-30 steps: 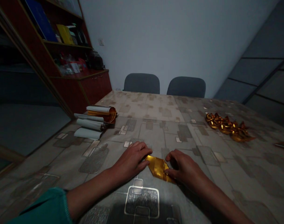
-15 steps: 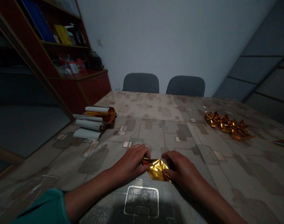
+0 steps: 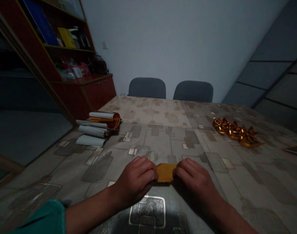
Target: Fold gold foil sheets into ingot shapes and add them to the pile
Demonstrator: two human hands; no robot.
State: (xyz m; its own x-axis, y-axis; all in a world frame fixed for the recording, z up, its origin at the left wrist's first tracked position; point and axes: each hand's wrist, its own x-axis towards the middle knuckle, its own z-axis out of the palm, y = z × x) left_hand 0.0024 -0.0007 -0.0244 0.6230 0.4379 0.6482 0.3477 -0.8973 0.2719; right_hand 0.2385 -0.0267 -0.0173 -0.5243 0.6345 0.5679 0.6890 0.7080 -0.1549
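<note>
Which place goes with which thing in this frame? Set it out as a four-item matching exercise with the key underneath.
Things
1. gold piece
2. cluster of shiny gold shapes
3. folded sheets
4. grey chairs

Places
A. on the left side of the table
B. beyond the table's far edge
C. held between the left hand and the right hand
D. on the right side of the table

Pairs: 1-C, 2-D, 3-A, 4-B

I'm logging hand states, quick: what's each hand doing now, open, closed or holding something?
Left hand: closed, gripping the left end of the gold piece.
Right hand: closed, gripping its right end.
</note>
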